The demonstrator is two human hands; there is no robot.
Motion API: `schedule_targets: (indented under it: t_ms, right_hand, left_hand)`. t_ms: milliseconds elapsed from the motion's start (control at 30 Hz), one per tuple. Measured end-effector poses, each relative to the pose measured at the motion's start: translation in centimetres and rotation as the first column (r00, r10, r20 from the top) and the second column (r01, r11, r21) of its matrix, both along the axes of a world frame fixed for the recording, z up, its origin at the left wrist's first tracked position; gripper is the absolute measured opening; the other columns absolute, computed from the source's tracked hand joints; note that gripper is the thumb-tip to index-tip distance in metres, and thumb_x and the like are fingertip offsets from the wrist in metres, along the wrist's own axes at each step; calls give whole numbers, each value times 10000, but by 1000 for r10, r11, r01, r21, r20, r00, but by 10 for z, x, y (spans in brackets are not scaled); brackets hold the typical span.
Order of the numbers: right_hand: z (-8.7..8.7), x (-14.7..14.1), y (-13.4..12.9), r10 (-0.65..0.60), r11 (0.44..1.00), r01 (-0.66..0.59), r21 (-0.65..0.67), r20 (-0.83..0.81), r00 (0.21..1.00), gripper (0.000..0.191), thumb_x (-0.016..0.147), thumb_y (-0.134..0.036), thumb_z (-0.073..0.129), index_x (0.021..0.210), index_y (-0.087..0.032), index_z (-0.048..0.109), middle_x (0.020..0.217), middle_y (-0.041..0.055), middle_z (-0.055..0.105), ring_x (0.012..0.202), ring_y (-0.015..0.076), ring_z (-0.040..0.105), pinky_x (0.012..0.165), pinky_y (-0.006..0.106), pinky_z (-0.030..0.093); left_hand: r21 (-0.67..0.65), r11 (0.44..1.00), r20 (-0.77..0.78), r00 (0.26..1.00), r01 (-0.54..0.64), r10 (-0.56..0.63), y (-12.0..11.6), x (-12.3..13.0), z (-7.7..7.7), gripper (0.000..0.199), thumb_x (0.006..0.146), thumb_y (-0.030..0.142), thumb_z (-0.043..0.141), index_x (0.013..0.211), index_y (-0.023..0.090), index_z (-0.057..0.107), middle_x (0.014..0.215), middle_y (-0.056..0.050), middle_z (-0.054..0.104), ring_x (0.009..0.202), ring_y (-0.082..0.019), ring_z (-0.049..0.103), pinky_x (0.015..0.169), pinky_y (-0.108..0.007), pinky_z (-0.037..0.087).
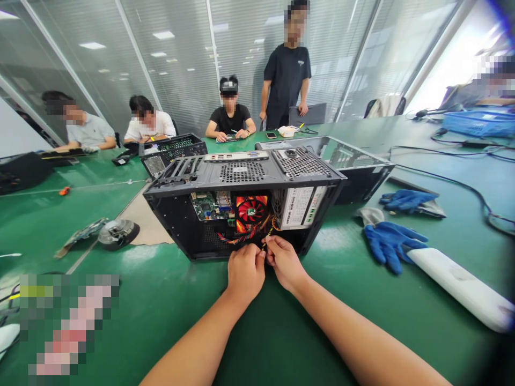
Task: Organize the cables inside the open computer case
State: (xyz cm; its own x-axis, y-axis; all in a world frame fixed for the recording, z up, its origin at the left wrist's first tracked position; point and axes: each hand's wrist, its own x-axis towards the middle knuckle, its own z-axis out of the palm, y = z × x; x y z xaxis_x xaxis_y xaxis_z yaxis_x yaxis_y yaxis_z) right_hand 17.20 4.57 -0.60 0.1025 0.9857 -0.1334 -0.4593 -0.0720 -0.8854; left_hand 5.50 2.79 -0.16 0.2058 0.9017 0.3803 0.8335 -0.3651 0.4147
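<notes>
An open black computer case (169, 214) lies on the green table, its inside facing me. In it are a red fan (252, 212), a green circuit board (207, 205) and a white-labelled power supply (304, 207). Coloured cables (241, 236) run below the fan. At the case's front lower edge, my left hand (246, 268) is closed on a thin yellow and black cable (264, 245). My right hand (284, 261) pinches the same cable just beside it, the fingertips nearly touching.
Blue gloves (390, 241) and a long white object (458, 287) lie at right. A round metal part (117, 234) sits at left. Behind stand another case (362, 179) and a smaller one (173, 150). Several people are across the table (161, 321); black cables (446, 174) cross the right side.
</notes>
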Motion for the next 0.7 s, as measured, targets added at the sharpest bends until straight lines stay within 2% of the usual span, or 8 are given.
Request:
schedule_targets:
  t_ms: [467,700]
  right_hand:
    - [-4,-1,1,-18,1000,17,16,39,999,462,652,-567,769,596,-206,486,464,-91,349,416,65,245,419,242,169]
    - [-3,0,0,-36,999,34,27,100,994,453,663,-584,753,587,-208,512,473,-84,339,440,81,239,429,258,167]
  left_hand:
    - [7,998,-98,993,-67,68,-2,6,4,38,922,241,562,947,215,574,911,-23,686,810,-196,646,731,-301,440]
    - [22,997,-130,989,-73,75,2,8,7,61,929,256,564,975,220,580,950,-27,672,812,-192,641,716,-287,451]
